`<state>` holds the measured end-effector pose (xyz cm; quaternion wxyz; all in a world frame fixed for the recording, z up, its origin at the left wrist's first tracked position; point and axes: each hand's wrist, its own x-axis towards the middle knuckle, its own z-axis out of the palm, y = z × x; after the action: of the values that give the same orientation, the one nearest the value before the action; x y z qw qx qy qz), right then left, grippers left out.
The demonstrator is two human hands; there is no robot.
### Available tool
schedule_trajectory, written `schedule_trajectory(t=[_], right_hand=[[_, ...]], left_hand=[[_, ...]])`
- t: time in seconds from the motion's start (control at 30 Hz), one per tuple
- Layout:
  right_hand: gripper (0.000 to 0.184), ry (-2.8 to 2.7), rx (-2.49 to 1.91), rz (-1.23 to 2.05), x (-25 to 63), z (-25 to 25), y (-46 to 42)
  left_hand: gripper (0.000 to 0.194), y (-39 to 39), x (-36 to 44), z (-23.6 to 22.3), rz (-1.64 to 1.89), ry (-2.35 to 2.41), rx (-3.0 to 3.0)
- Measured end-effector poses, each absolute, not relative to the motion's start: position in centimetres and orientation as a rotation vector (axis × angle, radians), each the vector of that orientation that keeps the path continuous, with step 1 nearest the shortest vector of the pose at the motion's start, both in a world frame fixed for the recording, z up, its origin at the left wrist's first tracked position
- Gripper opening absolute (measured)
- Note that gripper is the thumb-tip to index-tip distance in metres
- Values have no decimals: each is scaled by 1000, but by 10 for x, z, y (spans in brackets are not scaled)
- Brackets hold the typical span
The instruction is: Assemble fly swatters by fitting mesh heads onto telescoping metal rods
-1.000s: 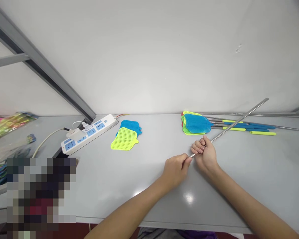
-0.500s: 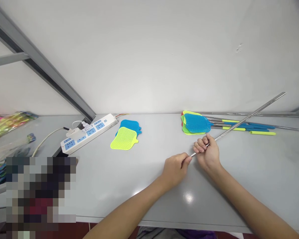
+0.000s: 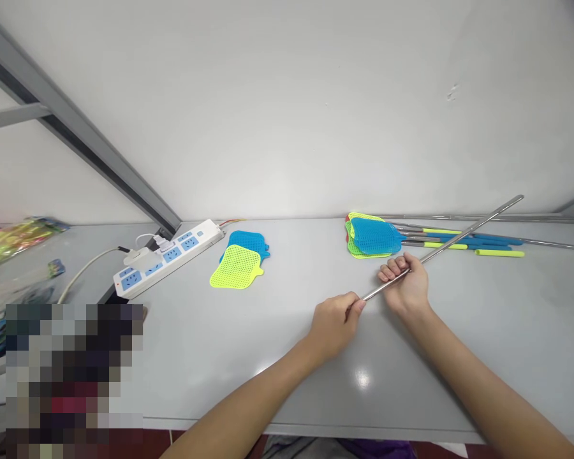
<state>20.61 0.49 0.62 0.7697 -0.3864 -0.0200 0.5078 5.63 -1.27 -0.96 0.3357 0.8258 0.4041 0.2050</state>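
The left hand (image 3: 333,326) and right hand (image 3: 405,284) curl closed fingers around a steel rod (image 3: 488,219). Flyswatter heads (image 3: 373,237) lie just beyond, a power strip (image 3: 167,258) farther left.

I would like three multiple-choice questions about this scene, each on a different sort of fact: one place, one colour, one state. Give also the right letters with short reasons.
1. Where does the yellow-green mesh head lie?
A) Partly on top of a blue mesh head
B) Under the blue mesh head
C) On the power strip

2. What colour is the top mesh head of the pile on the right?
A) Red
B) Blue
C) Yellow-green

3. What is the right hand doing?
A) Lying open on the table
B) Closing around the steel rod
C) Holding a plug

1: A, it overlaps the blue head.
2: B, blue mesh covers the pile.
3: B, its fingers curl around the rod.
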Motion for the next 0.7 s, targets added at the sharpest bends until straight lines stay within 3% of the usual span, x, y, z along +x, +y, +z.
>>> schedule_trajectory(t=[0.7], right_hand=[[26,-54,-845,1098,201,3,5]], left_hand=[[30,-12,56,-10,507,1059,2164]])
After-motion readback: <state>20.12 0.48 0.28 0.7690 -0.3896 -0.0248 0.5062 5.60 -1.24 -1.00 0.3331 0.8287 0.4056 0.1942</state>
